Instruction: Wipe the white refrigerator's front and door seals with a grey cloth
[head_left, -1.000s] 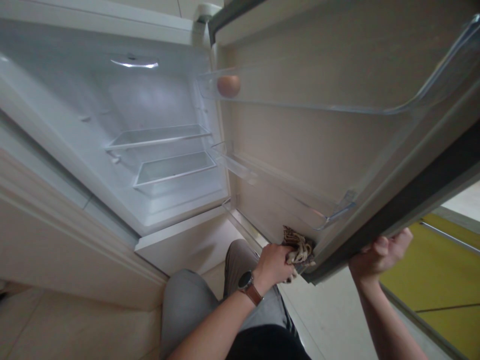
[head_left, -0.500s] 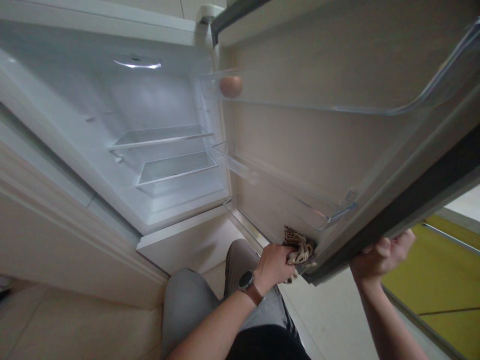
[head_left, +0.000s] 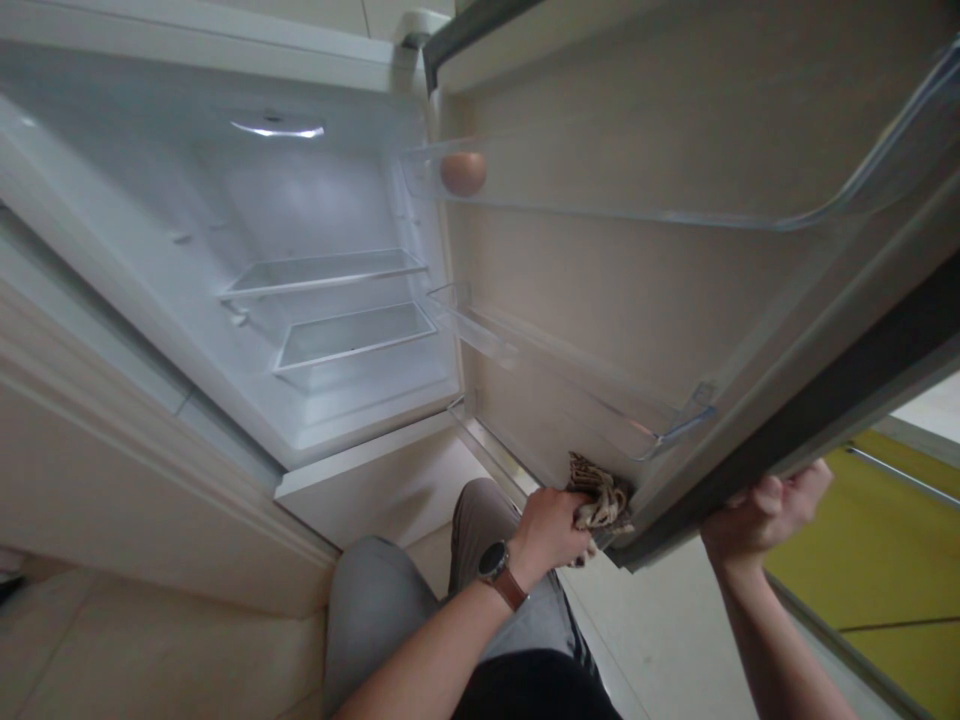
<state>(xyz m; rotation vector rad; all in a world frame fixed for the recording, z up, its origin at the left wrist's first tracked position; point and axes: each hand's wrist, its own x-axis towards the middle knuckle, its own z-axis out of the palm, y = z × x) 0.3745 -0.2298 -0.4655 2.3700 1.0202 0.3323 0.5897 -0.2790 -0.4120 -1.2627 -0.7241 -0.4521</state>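
Cloth (head_left: pixel 602 507) was bunched against the lower outer corner of the fridge door (head_left: pixel 675 290), no clear long axis being shown. It was clamped in the left hand (head_left: pixel 551 528), just beyond and to the right of the knuckles; the right hand (head_left: pixel 769 508), farther off, was closed around the door's outer edge. The cloth was bounded on that side by the dark gasket (head_left: pixel 795 427) and above by a transparent bin (head_left: pixel 670 433); toward the hinge, room was left along the door's inner face.

Two hands (head_left: pixel 553 527), one cloth (head_left: pixel 602 500) at one fridge door (head_left: pixel 637 280), one egg (head_left: pixel 463 174) on it, two shelves (head_left: pixel 352 336) left of it!
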